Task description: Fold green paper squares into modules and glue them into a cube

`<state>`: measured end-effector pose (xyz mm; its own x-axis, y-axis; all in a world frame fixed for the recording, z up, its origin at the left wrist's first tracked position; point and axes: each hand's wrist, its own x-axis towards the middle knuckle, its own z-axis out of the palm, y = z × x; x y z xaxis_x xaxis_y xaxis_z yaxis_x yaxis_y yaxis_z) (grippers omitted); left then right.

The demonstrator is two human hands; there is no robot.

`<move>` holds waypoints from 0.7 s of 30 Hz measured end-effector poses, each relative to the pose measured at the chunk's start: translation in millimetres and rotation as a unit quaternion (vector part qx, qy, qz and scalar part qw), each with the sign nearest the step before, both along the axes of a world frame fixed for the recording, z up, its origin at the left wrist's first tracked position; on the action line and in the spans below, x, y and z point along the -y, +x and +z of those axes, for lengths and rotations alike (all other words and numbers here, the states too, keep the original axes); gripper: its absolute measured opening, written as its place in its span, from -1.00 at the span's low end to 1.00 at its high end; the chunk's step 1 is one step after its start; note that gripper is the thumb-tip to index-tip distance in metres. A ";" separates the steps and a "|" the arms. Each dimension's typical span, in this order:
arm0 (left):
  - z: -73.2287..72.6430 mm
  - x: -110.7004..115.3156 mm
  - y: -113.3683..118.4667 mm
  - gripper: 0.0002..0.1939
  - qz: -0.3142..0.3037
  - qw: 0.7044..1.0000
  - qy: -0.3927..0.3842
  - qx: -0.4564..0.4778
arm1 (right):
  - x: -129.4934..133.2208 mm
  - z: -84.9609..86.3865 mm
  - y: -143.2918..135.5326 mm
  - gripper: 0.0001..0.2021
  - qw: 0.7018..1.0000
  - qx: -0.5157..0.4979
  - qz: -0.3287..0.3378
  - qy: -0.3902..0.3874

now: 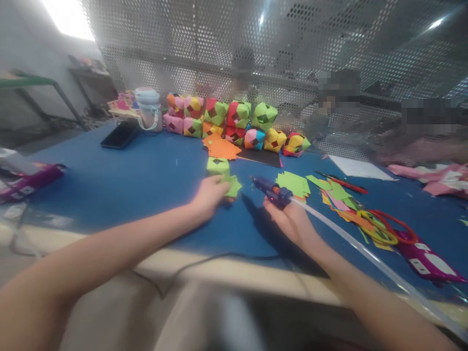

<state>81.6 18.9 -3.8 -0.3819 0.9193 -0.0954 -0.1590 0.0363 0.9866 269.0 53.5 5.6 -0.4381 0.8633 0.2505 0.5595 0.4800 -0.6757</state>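
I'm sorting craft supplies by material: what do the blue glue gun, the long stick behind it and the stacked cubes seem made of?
Blue glue gun: probably plastic, its body evenly coloured and smooth-looking. Long stick: translucent, slightly glossy, likely solid glue, though clear plastic could look similar. Stacked cubes: folded paper or thin card, fairly matte, with flat coloured panels and diamond-shaped openings.

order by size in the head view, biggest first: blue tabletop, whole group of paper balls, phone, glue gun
1. blue tabletop
2. group of paper balls
3. phone and glue gun: too alike to rank, the glue gun being nearer
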 end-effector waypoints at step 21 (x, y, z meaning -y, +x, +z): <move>10.4 14.6 13.6 -0.84 -0.030 0.998 -0.028 0.043 | 5.3 32.4 37.8 -0.61 0.959 0.252 0.122 -0.035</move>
